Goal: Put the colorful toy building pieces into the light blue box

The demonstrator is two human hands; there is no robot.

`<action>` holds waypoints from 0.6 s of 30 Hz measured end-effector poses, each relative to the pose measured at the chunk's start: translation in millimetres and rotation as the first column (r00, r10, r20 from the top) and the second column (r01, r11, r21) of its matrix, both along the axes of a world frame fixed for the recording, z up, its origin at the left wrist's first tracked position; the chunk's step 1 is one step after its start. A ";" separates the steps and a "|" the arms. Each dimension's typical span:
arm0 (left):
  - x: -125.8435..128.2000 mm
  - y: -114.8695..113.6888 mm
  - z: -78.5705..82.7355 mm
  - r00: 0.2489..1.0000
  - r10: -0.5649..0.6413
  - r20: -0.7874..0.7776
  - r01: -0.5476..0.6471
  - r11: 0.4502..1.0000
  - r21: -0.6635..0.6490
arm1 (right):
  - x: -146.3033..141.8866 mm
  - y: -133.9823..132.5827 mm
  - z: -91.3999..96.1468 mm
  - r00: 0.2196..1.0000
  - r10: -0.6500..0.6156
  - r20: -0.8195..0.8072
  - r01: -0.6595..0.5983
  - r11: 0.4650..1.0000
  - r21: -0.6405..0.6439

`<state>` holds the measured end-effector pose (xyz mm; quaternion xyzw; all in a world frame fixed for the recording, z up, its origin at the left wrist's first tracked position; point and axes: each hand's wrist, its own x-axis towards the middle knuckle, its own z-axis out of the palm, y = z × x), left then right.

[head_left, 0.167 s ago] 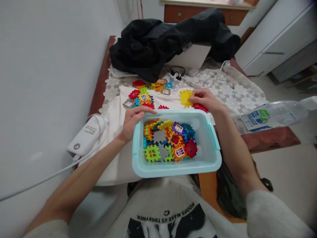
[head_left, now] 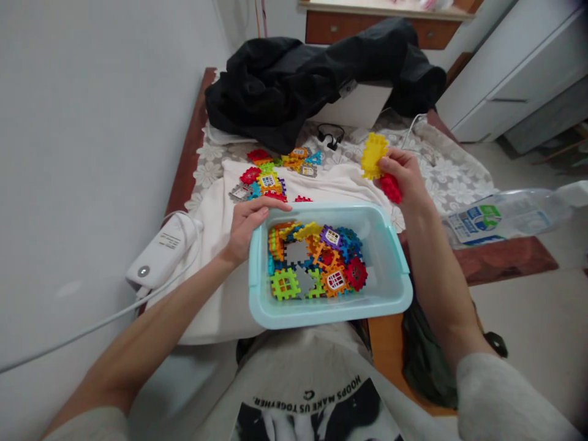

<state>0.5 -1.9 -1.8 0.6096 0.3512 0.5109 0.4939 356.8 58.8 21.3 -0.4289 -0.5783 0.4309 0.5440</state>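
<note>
My left hand (head_left: pixel 250 226) grips the left rim of a light blue plastic basin (head_left: pixel 331 317), its forefinger stretched along the back edge. Inside the basin lie interlocking toy building pieces (head_left: pixel 296 252) in orange, green, grey, purple, blue and red. My right hand (head_left: pixel 404 177) is raised beyond the basin's back right corner, pinching a yellow building piece (head_left: pixel 373 156). A red building piece (head_left: pixel 391 188) shows below it in the same hand. More loose building pieces (head_left: pixel 267 182) lie on the white cloth behind the basin.
A dark jacket (head_left: pixel 275 79) is heaped across the back, partly over a pale flat panel (head_left: pixel 351 105). Black earphones (head_left: pixel 329 135) lie before it. A clear plastic bottle (head_left: pixel 514 211) is at the right. A white corded device (head_left: pixel 160 251) sits by the left wall.
My right hand has lifted the yellow and red pieces up and to the right, away from the cloth. The left hand still holds the basin, which has shifted only slightly.
</note>
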 end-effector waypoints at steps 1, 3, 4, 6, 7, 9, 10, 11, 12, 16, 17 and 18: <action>0.3 -0.4 -0.1 1.000 0.002 0.005 -0.002 1.000 -0.002 | -1.0 -4.5 5.8 1.000 -0.006 0.003 0.006 1.000 0.028; 0.8 -0.9 -0.2 1.000 0.009 0.005 -0.009 1.000 -0.007 | -5.7 -16.2 19.4 0.998 0.041 0.046 -0.045 0.996 0.077; 0.9 -0.8 -0.3 1.000 0.013 0.003 -0.013 1.000 -0.008 | -9.3 -22.6 26.7 0.992 0.095 0.084 -0.103 0.989 0.103; 1.0 -0.5 -0.7 1.000 0.019 0.000 -0.019 1.000 -0.003 | -18.5 -34.4 41.1 0.944 0.257 0.204 -0.285 0.952 0.117; 0.9 -0.3 -0.7 1.000 0.021 0.002 -0.021 1.000 0.001 | -23.4 -38.9 47.3 0.895 0.353 0.272 -0.389 0.917 0.092; 0.9 -0.1 -0.2 1.000 0.022 -0.001 -0.022 1.000 0.006 | -32.1 -43.9 55.2 0.777 0.520 0.354 -0.558 0.830 0.005; 0.9 -0.2 0.4 1.000 0.021 -0.006 -0.020 1.000 0.008 | -34.9 -44.1 56.1 0.739 0.572 0.355 -0.603 0.797 -0.029; 1.1 -0.5 1.3 1.000 0.020 -0.012 -0.020 1.000 0.012 | -36.6 -42.8 54.5 0.731 0.596 0.333 -0.620 0.783 -0.041; 1.2 -1.0 2.3 1.000 0.019 -0.017 -0.019 1.000 0.019 | -37.1 -40.3 50.5 0.751 0.592 0.293 -0.613 0.790 -0.025; 0.7 -2.4 3.8 0.999 0.028 -0.025 -0.026 0.999 0.044 | -34.2 -21.9 16.3 0.939 0.336 0.076 -0.342 0.934 0.103; -0.1 -2.2 2.5 0.999 0.038 -0.021 -0.037 0.998 0.046 | -34.0 -16.7 5.6 0.968 0.247 0.040 -0.250 0.962 0.114; -1.0 -1.4 0.5 0.999 0.038 -0.020 -0.038 0.998 0.041 | -34.4 -11.8 -4.9 0.984 0.175 0.028 -0.177 0.978 0.112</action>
